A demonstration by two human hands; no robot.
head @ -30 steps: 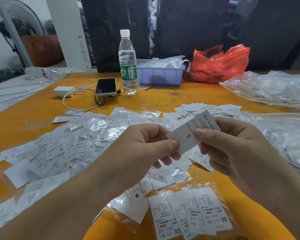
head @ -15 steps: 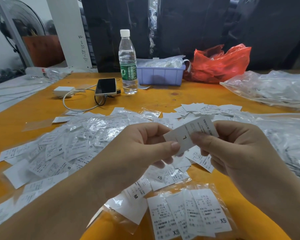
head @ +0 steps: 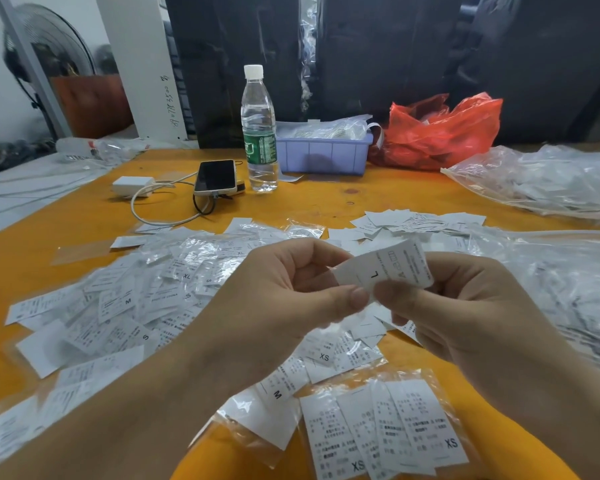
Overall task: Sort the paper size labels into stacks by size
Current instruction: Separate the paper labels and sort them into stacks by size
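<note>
A: The L label [head: 383,270] is up off the orange table [head: 66,216], above the loose heap of size labels [head: 136,299], pinched at its near edge from both sides.

B: Left hand [head: 284,299] has thumb over curled forefinger on the label's left corner. Right hand [head: 465,306] has its thumb tip clamped on the lower edge just beside the printed L, other fingers curled behind the paper. Both hands are closed on that one slip.

A: It bows a little between the two pinches. I'd say let one hand take it, so it doesn't crease.

B: Agreed, and keep the letter facing up so the size reads before it goes down.

A: Where would it go? The bagged XS labels [head: 392,434] lie on the near side of the heap, an M label [head: 274,393] just left of them.

B: Neither suits. The pile of bare labels [head: 420,220] beyond the heap might be a stack, but I can't read its size.

A: Then check the top slip there first.
</note>
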